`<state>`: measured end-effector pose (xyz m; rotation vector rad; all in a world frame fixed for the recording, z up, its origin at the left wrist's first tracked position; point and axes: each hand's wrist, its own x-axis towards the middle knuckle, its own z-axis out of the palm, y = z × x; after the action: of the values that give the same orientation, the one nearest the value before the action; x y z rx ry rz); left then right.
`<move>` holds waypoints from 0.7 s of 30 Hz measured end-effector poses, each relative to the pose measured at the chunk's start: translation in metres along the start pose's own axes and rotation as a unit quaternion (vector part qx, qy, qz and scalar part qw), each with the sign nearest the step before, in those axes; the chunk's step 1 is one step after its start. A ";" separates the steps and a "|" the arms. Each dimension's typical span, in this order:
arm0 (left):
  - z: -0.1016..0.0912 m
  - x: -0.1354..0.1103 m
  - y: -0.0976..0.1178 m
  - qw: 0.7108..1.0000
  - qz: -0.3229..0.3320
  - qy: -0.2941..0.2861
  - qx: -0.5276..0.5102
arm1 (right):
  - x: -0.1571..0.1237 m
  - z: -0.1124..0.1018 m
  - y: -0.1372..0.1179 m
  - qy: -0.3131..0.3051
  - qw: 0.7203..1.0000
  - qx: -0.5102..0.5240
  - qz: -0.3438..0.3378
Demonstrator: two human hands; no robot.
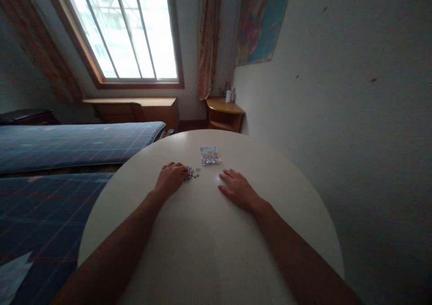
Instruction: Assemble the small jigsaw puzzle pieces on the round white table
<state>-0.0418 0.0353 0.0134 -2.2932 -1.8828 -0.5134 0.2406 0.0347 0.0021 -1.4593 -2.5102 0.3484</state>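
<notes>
A round white table (209, 242) lies in front of me. My left hand (171, 177) rests on it with fingers curled, its fingertips touching a small heap of loose puzzle pieces (193, 173). Whether a piece is pinched in them I cannot make out. My right hand (236, 188) lies flat on the tabletop, fingers stretched out and holding nothing, a little right of the pieces. Just beyond the heap sits a small colourful picture card (209, 155).
Two beds with blue plaid covers (67, 143) stand to the left of the table. A white wall (337, 116) runs close along the right. Wooden cabinets (135, 109) and a corner shelf (224, 115) stand under the window at the back.
</notes>
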 end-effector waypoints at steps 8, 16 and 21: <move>0.003 0.003 0.006 0.998 0.018 0.015 0.054 | 0.000 0.001 0.001 0.004 1.000 0.005 -0.002; 0.004 0.008 0.005 0.998 0.019 0.037 0.051 | -0.001 0.001 0.000 0.000 1.000 0.005 0.001; 0.003 0.007 0.008 0.999 0.012 0.038 0.033 | -0.001 0.000 0.000 0.005 1.000 0.002 0.000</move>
<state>-0.0322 0.0410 0.0136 -2.2203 -1.8071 -0.5210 0.2407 0.0337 0.0020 -1.4549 -2.5000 0.3460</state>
